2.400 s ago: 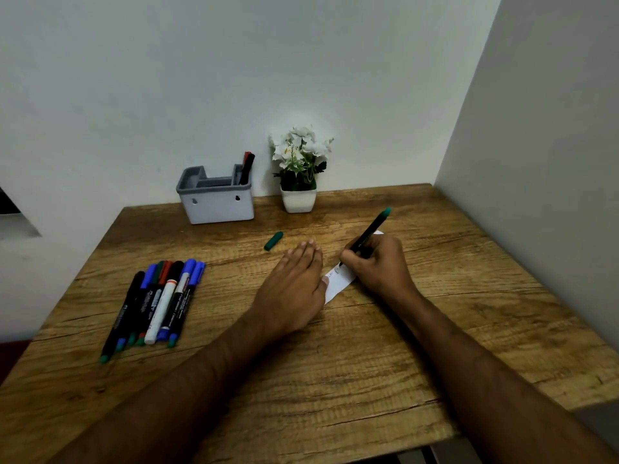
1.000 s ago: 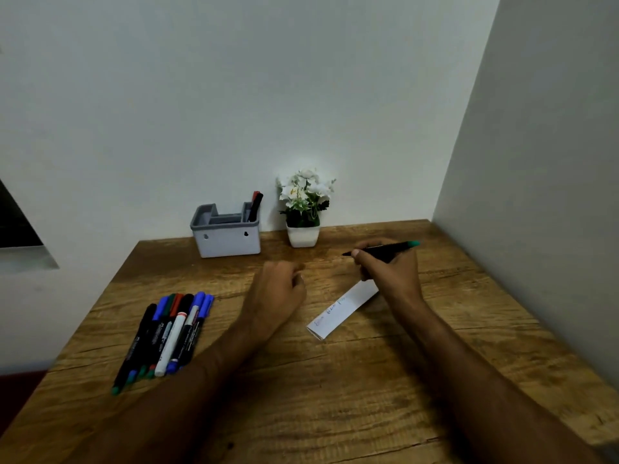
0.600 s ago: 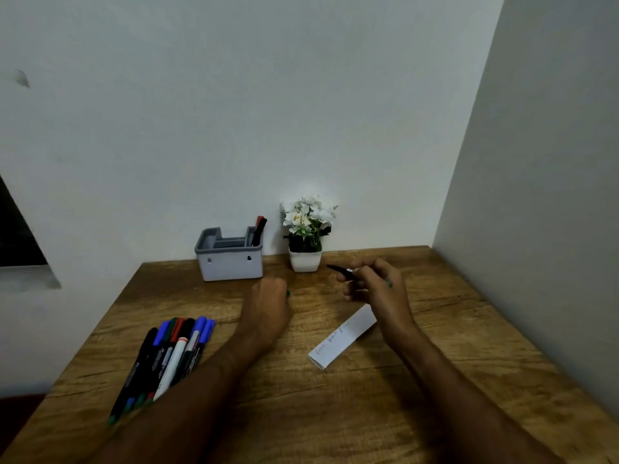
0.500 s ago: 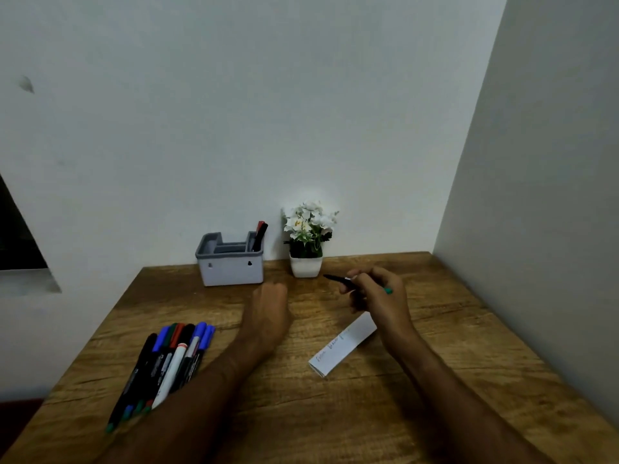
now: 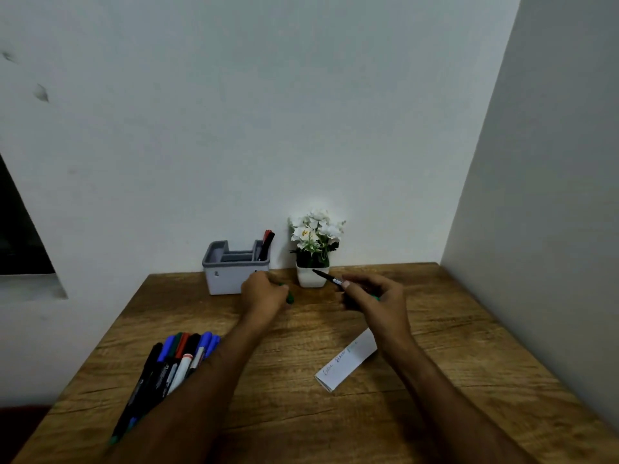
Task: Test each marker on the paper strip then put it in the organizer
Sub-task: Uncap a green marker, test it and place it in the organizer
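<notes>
My right hand (image 5: 375, 301) holds an uncapped black marker with a green end (image 5: 326, 277), its tip pointing left toward the plant pot. My left hand (image 5: 264, 293) is closed over the green cap (image 5: 290, 298) on the table, just in front of the grey organizer (image 5: 234, 272). Two markers (image 5: 266, 244) stand in the organizer's right compartment. The white paper strip (image 5: 348, 363) with scribbles lies on the table below my right hand. A bunch of several markers (image 5: 174, 363) lies at the left, partly hidden by my left forearm.
A small white pot of white flowers (image 5: 313, 252) stands right of the organizer against the back wall. A side wall (image 5: 536, 229) borders the wooden table (image 5: 452, 329) on the right. The table's left edge runs past the marker bunch.
My right hand lifted the marker off the strip and turned it tip-left. My left hand left the strip and closed over the green cap near the organizer. The view tilted up.
</notes>
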### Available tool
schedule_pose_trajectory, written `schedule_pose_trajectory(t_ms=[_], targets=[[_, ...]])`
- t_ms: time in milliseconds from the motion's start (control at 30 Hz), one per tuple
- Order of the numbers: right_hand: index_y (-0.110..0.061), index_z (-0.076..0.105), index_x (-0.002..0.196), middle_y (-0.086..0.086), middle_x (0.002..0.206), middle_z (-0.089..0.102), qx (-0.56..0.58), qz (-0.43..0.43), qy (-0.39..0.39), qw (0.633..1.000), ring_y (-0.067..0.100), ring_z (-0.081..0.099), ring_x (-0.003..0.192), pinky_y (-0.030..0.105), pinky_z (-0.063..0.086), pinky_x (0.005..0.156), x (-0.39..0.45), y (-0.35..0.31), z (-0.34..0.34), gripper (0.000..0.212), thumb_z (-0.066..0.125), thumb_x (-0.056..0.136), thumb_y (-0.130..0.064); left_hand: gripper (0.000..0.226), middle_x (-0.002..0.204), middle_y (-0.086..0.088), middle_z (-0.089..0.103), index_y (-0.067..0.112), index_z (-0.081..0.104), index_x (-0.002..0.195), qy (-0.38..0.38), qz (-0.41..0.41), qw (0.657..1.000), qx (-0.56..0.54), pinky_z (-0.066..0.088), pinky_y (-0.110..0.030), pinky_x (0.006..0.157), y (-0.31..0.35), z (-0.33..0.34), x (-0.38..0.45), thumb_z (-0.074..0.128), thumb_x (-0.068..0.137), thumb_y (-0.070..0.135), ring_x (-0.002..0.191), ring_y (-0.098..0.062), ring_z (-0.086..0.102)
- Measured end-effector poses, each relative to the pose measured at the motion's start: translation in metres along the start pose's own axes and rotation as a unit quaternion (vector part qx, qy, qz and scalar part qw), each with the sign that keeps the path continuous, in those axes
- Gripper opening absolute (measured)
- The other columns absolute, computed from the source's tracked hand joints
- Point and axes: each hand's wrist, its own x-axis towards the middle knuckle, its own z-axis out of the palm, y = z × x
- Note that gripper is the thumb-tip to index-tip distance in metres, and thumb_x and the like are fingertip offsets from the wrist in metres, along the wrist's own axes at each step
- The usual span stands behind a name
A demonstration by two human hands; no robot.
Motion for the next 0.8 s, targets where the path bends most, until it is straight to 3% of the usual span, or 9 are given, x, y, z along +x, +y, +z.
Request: schedule_pose_trajectory(t_ms=[67,133,233,367,500,800], targets=[[0.001,0.077,0.101,0.017,0.086,0.079,-0.003,-0.014,0.0,1.0,0.028,0.074,0.071,0.033,0.063,0.064,0.0,0.0,0.002,0.014,0.069,0.091,0.007,0.009,0.089,-0.016,0.071,0.002,0.071,0.098,-0.027,-0.107,0.975,-0.195,0.062,-0.039,0.077,0.013,-0.005,0.0,0.067,0.09,0.001,0.073,-0.027,0.073],[0.001,0.078,0.097,0.017,0.084,0.078,-0.01,-0.03,-0.004,0.999,0.03,0.074,0.069,0.034,0.063,0.063,-0.001,0.0,0.004,0.012,0.071,0.09,0.008,0.012,0.092,-0.018,0.066,-0.006,0.066,0.102,-0.042,-0.164,0.924,-0.343,0.063,-0.039,0.074,0.022,-0.008,-0.004,0.06,0.092,-0.008,0.074,-0.028,0.071],[0.0,0.079,0.093,0.016,0.081,0.077,-0.036,-0.05,-0.012,0.998,0.033,0.073,0.067,0.04,0.064,0.063,-0.003,0.002,0.007,0.012,0.071,0.088,0.008,0.014,0.093,-0.021,0.064,-0.012,0.061,0.106,-0.057,-0.193,0.877,-0.436,0.063,-0.032,0.061,0.027,-0.012,-0.008,0.053,0.093,-0.012,0.077,-0.03,0.068],[-0.002,0.079,0.095,0.013,0.082,0.078,-0.065,-0.054,-0.035,0.996,0.034,0.074,0.07,0.048,0.064,0.066,-0.005,0.006,0.009,0.011,0.073,0.088,0.005,0.011,0.096,-0.022,0.065,-0.01,0.06,0.103,-0.076,-0.21,0.864,-0.451,0.063,-0.033,0.066,0.025,-0.011,-0.01,0.054,0.094,-0.01,0.08,-0.03,0.069],[-0.006,0.08,0.094,0.012,0.082,0.079,-0.072,-0.046,-0.034,0.996,0.032,0.075,0.071,0.046,0.065,0.067,-0.006,0.007,0.01,0.013,0.074,0.088,0.003,0.006,0.094,-0.021,0.066,-0.008,0.061,0.095,-0.084,-0.204,0.864,-0.452,0.062,-0.033,0.069,0.026,-0.007,-0.015,0.055,0.094,-0.01,0.08,-0.03,0.069],[-0.003,0.079,0.094,0.013,0.08,0.078,-0.08,-0.047,-0.026,0.995,0.032,0.075,0.07,0.043,0.065,0.067,-0.005,0.01,0.013,0.01,0.073,0.089,0.003,0.018,0.095,-0.02,0.067,-0.01,0.063,0.111,-0.075,-0.184,0.88,-0.432,0.063,-0.032,0.067,0.027,-0.002,-0.019,0.055,0.095,-0.009,0.081,-0.03,0.07]])
